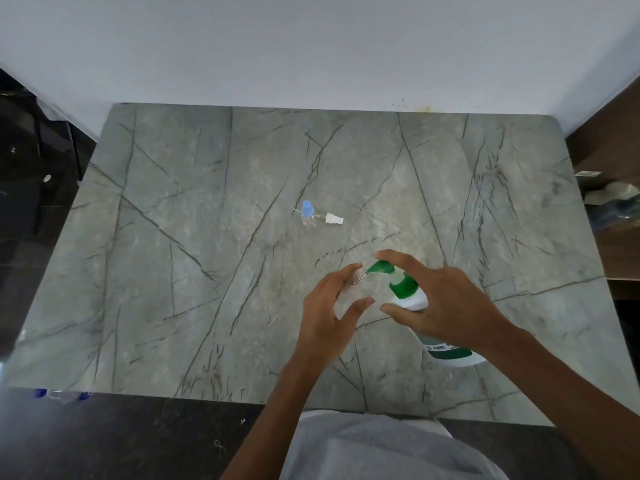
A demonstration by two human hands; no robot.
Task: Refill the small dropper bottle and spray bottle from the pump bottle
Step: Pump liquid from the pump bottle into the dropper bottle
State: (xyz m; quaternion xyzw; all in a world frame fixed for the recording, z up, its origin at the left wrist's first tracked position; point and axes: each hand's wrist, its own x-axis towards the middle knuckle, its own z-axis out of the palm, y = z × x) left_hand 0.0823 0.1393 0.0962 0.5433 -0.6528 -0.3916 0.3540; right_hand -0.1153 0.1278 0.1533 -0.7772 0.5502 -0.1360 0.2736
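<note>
Clear bottle (356, 291) gripped by left hand (329, 315) | right hand (446, 306) clasps white, green-topped pump bottle (410, 294), forefinger on pump

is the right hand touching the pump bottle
Touching. The head view shows the right hand on the pump bottle: forefinger across its green head, thumb against its white shoulder.
</note>
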